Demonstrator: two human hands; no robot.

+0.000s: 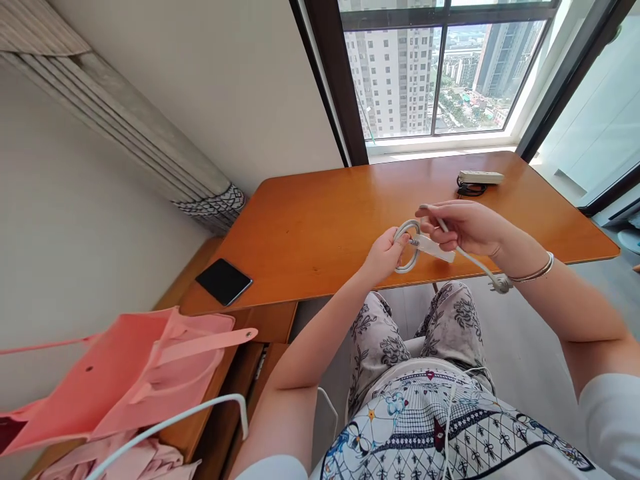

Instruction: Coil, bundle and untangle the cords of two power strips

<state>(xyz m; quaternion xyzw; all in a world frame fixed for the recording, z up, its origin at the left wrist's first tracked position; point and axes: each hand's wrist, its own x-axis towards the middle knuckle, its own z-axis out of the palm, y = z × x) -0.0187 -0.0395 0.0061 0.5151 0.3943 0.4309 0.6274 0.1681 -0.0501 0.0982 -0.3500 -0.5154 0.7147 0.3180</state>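
Note:
My left hand (386,257) is closed around a loop of white power cord (406,269), held just above the table's front edge. From the strain relief by my left fingertips, a slim white block (434,249), which looks like a power strip, extends to the right, partly behind my right fingers. My right hand (465,227) is raised beside it with its fingers curled round the free length of the same cord. That length hangs down past the wrist to a white plug (501,285) dangling off the table edge.
The brown wooden table (310,220) stands before a window. A white power strip with a black cord (481,177) lies at its far right, a black tablet (224,281) at its left edge. A pink bag (125,373) is at the lower left, near a bent white tube (200,405).

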